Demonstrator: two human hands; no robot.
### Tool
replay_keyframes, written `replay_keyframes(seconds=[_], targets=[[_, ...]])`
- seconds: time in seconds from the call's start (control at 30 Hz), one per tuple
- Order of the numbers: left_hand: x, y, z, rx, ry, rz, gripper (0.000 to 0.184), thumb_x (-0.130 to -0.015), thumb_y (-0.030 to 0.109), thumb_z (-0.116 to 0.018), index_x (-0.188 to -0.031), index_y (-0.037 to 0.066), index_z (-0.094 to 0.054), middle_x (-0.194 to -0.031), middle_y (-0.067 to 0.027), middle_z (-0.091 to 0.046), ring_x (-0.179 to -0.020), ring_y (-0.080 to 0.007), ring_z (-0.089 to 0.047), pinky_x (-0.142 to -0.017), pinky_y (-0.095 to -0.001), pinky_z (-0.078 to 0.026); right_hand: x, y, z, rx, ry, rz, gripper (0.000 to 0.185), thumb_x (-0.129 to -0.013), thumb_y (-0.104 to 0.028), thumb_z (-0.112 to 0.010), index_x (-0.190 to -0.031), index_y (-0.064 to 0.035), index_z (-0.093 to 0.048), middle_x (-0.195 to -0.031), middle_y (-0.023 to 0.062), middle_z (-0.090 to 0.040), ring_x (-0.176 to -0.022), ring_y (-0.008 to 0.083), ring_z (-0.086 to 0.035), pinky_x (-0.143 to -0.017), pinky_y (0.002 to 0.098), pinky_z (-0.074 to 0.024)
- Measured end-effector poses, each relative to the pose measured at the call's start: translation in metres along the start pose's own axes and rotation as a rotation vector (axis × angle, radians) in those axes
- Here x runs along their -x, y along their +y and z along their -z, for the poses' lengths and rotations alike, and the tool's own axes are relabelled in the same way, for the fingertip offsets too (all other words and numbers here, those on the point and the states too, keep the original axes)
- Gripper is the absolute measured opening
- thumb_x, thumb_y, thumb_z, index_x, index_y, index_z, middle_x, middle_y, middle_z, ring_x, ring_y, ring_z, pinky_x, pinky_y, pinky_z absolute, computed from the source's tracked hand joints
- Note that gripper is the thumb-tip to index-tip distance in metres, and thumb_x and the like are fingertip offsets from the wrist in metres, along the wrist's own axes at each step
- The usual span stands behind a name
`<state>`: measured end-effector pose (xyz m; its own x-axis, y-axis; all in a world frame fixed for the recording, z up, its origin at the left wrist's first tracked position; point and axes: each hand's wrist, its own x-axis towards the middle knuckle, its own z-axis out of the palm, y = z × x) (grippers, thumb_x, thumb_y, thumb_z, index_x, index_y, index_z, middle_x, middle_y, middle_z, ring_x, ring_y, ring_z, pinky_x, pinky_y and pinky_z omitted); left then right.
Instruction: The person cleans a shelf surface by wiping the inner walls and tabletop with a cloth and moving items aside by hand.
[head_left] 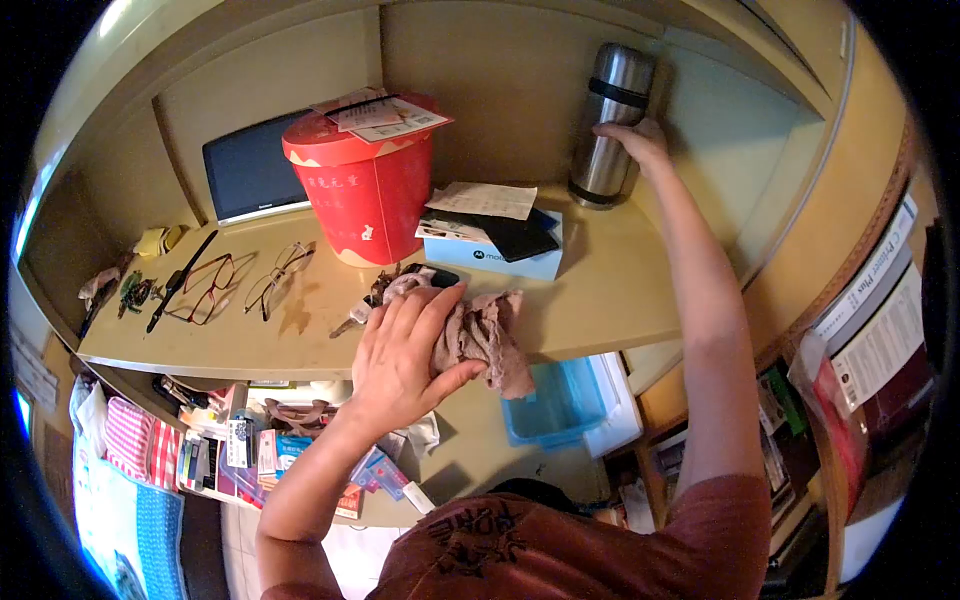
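My left hand [402, 345] is closed on a crumpled brownish-pink cloth [485, 340] above the front edge of the upper shelf. Just behind it lie keys [348, 324] and a small dark object, partly hidden by the hand and cloth. At the back right, a steel thermos flask [603, 165] with black bands stands a little tilted in view. My right hand [640, 140] is wrapped round its side, the fingers partly behind it.
A red lidded bucket [365, 205] with papers on top stands mid-shelf before a dark screen [255, 165]. Beside it is a light-blue box [500, 262] carrying a black phone-like slab. Eyeglasses [210, 290] and a watch [180, 280] lie left. Below is a blue bin [555, 400].
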<state>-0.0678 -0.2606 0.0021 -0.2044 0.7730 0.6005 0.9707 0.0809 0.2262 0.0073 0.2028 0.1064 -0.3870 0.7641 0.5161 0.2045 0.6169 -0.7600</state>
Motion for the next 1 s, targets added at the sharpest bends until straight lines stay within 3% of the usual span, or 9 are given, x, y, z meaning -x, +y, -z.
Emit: replay_keyframes(seconds=[0.07, 0.33, 0.43, 0.5, 0.53, 0.67, 0.73, 0.83, 1.0], targets=[[0.001, 0.000, 0.000, -0.007, 0.008, -0.003, 0.078, -0.079, 0.055, -0.068, -0.140, 0.010, -0.045, -0.128, -0.0173, -0.052, -0.122, -0.0394, -0.048, -0.104, -0.0491, -0.035, -0.006, 0.007, 0.007, 0.051, -0.044, 0.067, 0.071, -0.055, -0.036, -0.091, -0.113, -0.0033, -0.066, -0.108, 0.0136, -0.070, -0.100, 0.0288, -0.066, -0.090, 0.0396, -0.0525], [0.001, 0.002, 0.001, -0.008, 0.025, -0.013, 0.076, -0.079, 0.054, -0.069, -0.137, 0.010, -0.047, -0.128, -0.0160, -0.053, -0.120, -0.0385, -0.049, -0.102, -0.0480, -0.037, -0.020, 0.028, 0.019, 0.010, -0.049, 0.156, 0.072, -0.055, -0.035, -0.091, -0.114, -0.0020, -0.065, -0.111, 0.0152, -0.070, -0.102, 0.0270, -0.066, -0.090, 0.0384, -0.0521], [0.000, 0.004, 0.002, -0.049, 0.081, -0.059, 0.071, -0.080, 0.048, -0.070, -0.134, 0.007, -0.049, -0.120, -0.0145, -0.056, -0.111, -0.0341, -0.054, -0.095, -0.0439, -0.040, -0.010, 0.015, 0.021, 0.236, -0.018, 0.264, 0.070, -0.065, -0.038, -0.087, -0.118, -0.0017, -0.061, -0.111, 0.0144, -0.069, -0.104, 0.0274, -0.065, -0.091, 0.0378, -0.0503], [0.000, 0.004, 0.001, -0.058, 0.090, -0.053, 0.070, -0.080, 0.047, -0.070, -0.133, 0.007, -0.050, -0.120, -0.0138, -0.056, -0.110, -0.0337, -0.054, -0.095, -0.0435, -0.040, 0.044, -0.052, 0.024, 0.780, 0.302, 0.097, 0.076, -0.070, -0.053, -0.080, -0.122, -0.0010, -0.059, -0.113, 0.0203, -0.067, -0.106, 0.0314, -0.065, -0.091, 0.0393, -0.0504], [0.000, 0.005, 0.001, -0.058, 0.091, -0.048, 0.070, -0.080, 0.047, -0.070, -0.133, 0.007, -0.050, -0.120, -0.0138, -0.056, -0.110, -0.0337, -0.054, -0.095, -0.0435, -0.040, 0.062, -0.074, 0.021, 0.781, 0.298, 0.101, 0.076, -0.070, -0.053, -0.080, -0.122, -0.0010, -0.059, -0.113, 0.0203, -0.067, -0.106, 0.0314, -0.065, -0.091, 0.0393, -0.0504], [-0.003, 0.006, 0.001, -0.063, 0.106, -0.062, 0.068, -0.080, 0.046, -0.071, -0.132, 0.007, -0.051, -0.118, -0.0136, -0.056, -0.110, -0.0335, -0.054, -0.094, -0.0432, -0.040, 0.116, -0.121, -0.021, 0.358, -0.048, 0.559, 0.100, -0.069, -0.068, -0.072, -0.133, 0.0059, -0.050, -0.118, 0.0310, -0.062, -0.113, 0.0415, -0.061, -0.098, 0.0454, -0.0482], [-0.002, 0.005, 0.000, -0.063, 0.107, -0.063, 0.067, -0.080, 0.046, -0.071, -0.131, 0.007, -0.052, -0.118, -0.0136, -0.057, -0.110, -0.0334, -0.054, -0.094, -0.0431, -0.040, 0.135, -0.136, -0.044, 0.448, -0.373, 0.504, 0.121, -0.062, -0.074, -0.073, -0.140, 0.0113, -0.039, -0.139, 0.0349, -0.045, -0.129, 0.0431, -0.047, -0.110, 0.0434, -0.0386], [0.000, 0.004, 0.001, -0.041, 0.117, -0.062, 0.067, -0.079, 0.046, -0.071, -0.131, 0.008, -0.052, -0.118, -0.0136, -0.056, -0.110, -0.0332, -0.054, -0.094, -0.0431, -0.041, 0.140, -0.139, -0.064, 0.455, -0.593, 0.489, 0.121, -0.065, -0.073, -0.071, -0.141, 0.0133, -0.036, -0.146, 0.0342, -0.036, -0.139, 0.0401, -0.036, -0.115, 0.0420, -0.0299], [0.000, 0.004, 0.002, -0.033, 0.102, -0.064, 0.067, -0.079, 0.045, -0.071, -0.131, 0.008, -0.052, -0.118, -0.0137, -0.056, -0.110, -0.0326, -0.054, -0.095, -0.0436, -0.041, 0.114, -0.136, -0.084, 0.516, -0.755, 0.478, 0.116, -0.066, -0.070, -0.072, -0.139, 0.0140, -0.039, -0.138, 0.0342, -0.046, -0.130, 0.0396, -0.048, -0.109, 0.0410, -0.0388]])
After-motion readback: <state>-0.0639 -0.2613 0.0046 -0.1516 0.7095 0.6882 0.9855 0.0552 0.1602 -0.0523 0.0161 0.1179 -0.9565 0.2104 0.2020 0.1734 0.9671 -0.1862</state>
